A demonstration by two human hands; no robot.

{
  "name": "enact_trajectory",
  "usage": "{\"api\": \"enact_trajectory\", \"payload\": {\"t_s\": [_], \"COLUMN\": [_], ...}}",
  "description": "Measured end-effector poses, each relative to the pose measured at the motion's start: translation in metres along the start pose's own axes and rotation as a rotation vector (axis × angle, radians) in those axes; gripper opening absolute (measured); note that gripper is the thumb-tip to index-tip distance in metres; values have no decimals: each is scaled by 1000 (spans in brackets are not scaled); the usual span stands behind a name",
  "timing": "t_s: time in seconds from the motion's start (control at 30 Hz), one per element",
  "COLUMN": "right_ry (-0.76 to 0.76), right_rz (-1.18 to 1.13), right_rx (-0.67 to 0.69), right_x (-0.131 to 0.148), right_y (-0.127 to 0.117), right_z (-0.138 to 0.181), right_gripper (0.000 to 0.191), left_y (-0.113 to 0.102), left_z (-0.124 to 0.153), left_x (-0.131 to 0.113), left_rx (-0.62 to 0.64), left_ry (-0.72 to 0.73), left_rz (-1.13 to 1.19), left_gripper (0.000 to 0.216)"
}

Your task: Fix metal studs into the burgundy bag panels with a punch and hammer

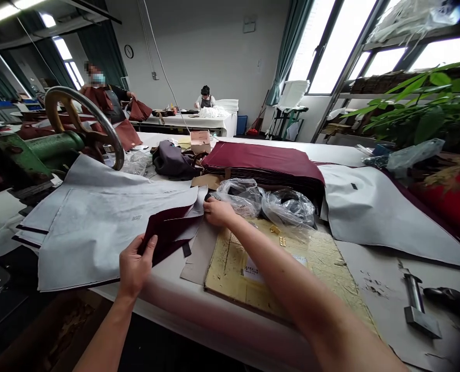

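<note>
My left hand (136, 261) grips the folded edge of a leather panel (171, 232), burgundy on one face, between thumb and fingers. Its pale grey backing joins the stacked panels (98, 232) spread to the left. My right hand (217, 211) is closed near the far corner of these sheets, beside a clear plastic bag (241, 196). A small dark thing shows by its fingertips; what they hold, I cannot make out. Below the right forearm lies a worn yellow board (230, 274) with small gold metal pieces (275, 229) on it.
A thick stack of burgundy panels (261, 157) stands behind the bags. A green press with a handwheel (116, 139) rises at left. At right are a metal hammer-like tool (418, 305), a grey-backed sheet (377, 212) and a plant (424, 103). Two people work farther back.
</note>
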State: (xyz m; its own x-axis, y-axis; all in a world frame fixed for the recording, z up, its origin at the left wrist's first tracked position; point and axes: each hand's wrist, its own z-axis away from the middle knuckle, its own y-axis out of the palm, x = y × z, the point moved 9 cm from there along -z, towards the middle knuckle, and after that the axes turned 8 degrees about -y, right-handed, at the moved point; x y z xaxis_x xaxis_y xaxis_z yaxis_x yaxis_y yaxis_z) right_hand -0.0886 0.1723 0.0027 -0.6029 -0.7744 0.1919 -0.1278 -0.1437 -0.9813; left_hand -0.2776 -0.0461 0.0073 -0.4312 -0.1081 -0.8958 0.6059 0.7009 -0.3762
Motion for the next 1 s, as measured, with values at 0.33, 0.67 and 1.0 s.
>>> {"api": "enact_trajectory", "payload": {"t_s": [0.33,0.67,1.0], "right_ry": [44,171,339], "right_rz": [57,-62,-243], "right_rx": [-49,-140,-483], "right_x": [8,-59,-86], "right_y": [-18,-68,-40], "right_z": [6,169,290], "right_gripper": [23,26,21], "left_y": [6,54,180], "left_z": [1,52,114], "left_x": [1,-42,-149], "left_rx": [29,546,801], "left_ry": [125,653,788], "left_rz": [-73,-315,-300], "left_gripper": [30,47,27]}}
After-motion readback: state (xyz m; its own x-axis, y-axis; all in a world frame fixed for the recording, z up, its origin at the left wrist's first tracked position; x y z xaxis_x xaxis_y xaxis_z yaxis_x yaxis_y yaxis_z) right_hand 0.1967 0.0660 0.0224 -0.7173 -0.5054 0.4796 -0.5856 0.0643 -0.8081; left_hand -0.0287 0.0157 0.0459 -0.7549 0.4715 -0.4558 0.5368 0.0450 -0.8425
